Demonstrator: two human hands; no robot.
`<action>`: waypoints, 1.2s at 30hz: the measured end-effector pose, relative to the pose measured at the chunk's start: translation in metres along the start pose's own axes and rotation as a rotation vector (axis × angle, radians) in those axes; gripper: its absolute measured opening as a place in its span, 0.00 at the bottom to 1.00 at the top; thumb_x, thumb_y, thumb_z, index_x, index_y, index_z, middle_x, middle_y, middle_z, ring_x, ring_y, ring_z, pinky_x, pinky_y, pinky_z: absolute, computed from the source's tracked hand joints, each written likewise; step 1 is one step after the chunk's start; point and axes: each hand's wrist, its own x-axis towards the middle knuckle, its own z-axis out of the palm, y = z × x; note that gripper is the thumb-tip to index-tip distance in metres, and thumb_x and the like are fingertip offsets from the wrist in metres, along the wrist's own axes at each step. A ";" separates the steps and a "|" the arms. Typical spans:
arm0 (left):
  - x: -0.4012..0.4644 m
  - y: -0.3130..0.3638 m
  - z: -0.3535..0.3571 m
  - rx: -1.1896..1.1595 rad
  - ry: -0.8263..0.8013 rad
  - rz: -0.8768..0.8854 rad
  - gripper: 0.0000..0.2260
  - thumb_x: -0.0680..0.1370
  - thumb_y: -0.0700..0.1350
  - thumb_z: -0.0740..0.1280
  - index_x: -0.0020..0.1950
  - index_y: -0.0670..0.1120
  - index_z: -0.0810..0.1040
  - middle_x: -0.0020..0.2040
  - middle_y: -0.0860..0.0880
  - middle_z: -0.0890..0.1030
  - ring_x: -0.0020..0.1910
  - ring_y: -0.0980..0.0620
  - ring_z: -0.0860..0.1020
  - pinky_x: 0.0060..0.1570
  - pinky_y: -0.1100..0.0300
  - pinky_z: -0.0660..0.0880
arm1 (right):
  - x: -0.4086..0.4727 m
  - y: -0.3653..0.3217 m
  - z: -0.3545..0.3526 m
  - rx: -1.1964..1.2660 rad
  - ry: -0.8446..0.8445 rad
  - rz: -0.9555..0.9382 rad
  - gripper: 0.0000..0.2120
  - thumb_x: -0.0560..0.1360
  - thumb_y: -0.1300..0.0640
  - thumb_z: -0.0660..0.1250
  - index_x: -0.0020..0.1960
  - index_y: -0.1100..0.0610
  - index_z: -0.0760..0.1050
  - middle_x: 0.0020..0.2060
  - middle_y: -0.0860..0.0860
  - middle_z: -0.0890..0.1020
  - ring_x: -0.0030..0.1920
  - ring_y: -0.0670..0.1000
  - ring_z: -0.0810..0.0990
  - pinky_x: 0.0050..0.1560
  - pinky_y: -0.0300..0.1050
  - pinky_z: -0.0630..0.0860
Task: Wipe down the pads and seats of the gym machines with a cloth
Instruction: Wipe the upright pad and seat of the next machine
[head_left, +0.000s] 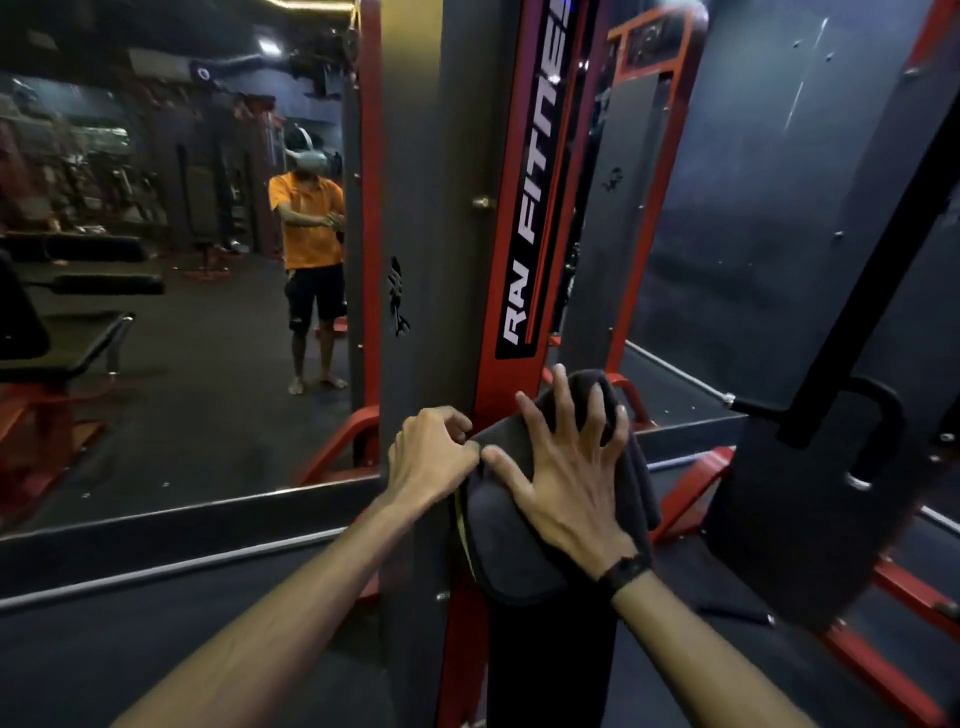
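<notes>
While both forearms reach forward and slightly inward from the bottom of the view, the right hand (569, 470) lies flat on a dark cloth (511, 551), its fingers spread wide and pressing the fabric against the red upright post (511, 218) of the gym machine. The thumb points left toward the other hand. A dark band (623, 570) circles that wrist. The left hand (434, 452) sits just beside it, fingers curled, pinching the upper left edge of the cloth where it meets the post. The cloth hangs folded over the post, low on its length, below white lettering. To the left a mirror (171, 291) shows a person in an orange shirt with arms held forward.
</notes>
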 end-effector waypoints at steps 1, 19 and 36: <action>0.004 -0.004 0.004 -0.019 -0.003 0.013 0.11 0.70 0.47 0.73 0.52 0.54 0.84 0.48 0.56 0.85 0.53 0.51 0.82 0.51 0.56 0.78 | 0.006 0.004 0.000 0.000 -0.027 0.004 0.31 0.77 0.28 0.49 0.67 0.45 0.75 0.73 0.51 0.71 0.74 0.62 0.64 0.71 0.63 0.56; 0.028 -0.005 0.003 -0.421 0.005 0.202 0.13 0.77 0.51 0.71 0.61 0.51 0.79 0.52 0.56 0.80 0.41 0.58 0.79 0.49 0.54 0.78 | 0.050 0.048 -0.006 0.334 -0.354 0.342 0.30 0.69 0.23 0.54 0.60 0.37 0.80 0.63 0.40 0.81 0.67 0.48 0.76 0.68 0.57 0.70; 0.011 -0.007 0.002 -0.493 0.005 0.311 0.16 0.74 0.56 0.65 0.59 0.52 0.79 0.55 0.56 0.79 0.47 0.58 0.78 0.55 0.45 0.77 | 0.020 0.013 -0.002 0.091 -0.097 0.050 0.24 0.78 0.40 0.56 0.61 0.51 0.83 0.62 0.49 0.82 0.65 0.50 0.77 0.69 0.46 0.65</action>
